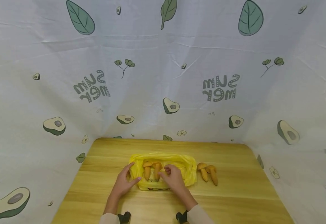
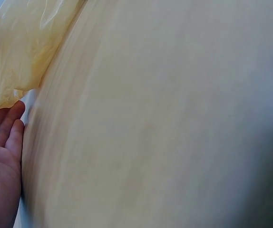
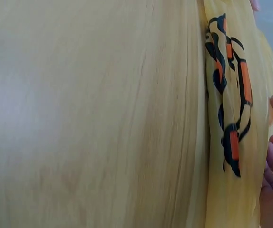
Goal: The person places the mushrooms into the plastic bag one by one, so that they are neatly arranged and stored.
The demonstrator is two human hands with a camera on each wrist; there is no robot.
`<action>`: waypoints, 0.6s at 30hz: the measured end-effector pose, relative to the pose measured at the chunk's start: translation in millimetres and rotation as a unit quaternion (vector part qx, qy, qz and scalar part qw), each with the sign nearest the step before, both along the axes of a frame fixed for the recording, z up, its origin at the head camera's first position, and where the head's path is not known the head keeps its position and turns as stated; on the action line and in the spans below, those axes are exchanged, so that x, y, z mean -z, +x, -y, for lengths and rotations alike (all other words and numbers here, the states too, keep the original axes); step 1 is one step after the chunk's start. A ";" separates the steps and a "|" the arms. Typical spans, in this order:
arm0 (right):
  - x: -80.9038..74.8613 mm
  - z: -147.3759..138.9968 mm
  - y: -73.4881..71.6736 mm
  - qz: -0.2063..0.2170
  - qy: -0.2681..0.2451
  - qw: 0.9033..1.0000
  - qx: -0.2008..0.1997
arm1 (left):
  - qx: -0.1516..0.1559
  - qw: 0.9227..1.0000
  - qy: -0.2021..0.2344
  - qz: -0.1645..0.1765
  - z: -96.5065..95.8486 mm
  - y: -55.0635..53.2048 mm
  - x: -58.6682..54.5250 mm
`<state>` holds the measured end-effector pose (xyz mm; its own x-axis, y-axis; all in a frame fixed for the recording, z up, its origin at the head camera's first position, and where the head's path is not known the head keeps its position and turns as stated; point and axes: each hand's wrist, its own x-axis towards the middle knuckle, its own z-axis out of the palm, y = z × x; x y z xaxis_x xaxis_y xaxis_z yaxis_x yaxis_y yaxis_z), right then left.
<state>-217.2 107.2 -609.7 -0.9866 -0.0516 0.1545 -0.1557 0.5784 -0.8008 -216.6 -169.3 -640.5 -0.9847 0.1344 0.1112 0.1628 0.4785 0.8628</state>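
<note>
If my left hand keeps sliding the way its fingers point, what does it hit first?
Most likely the yellow bag: the left hand already lies at its left edge, fingers aimed into it. Beyond that, probably the orange pieces inside.

Thin yellow plastic bag (image 1: 189, 169), crinkled and slightly glossy, printed with black and orange marks, light wooden table (image 1: 235, 199) with a smooth, satiny grain, matt orange mushroom-shaped pieces (image 1: 207, 172), soft creased white cloth backdrop (image 1: 163, 87) printed with avocados and leaves

free: bare table (image 1: 235, 202) front and sides | blocked: curtain (image 1: 163, 93) behind, mushrooms (image 1: 207, 174) right of bag (image 1: 189, 169)
</note>
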 end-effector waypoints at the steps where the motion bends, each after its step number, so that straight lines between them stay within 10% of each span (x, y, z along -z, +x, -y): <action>1: -0.8 -2.3 0.3 -0.003 0.003 1.000 0.000 | 0.000 1.000 0.001 0.001 0.0 -0.1 -0.3; 18: -15.9 -46.2 9.7 -0.009 0.011 1.000 0.025 | -0.005 1.000 0.003 -0.003 -1.3 -0.5 1.5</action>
<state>-207.6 153.4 -593.8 -0.9852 -0.0054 0.1715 -0.1400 0.6029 -0.7854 -217.1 -168.0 -642.0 -0.9851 0.1240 0.1189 0.1641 0.4746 0.8648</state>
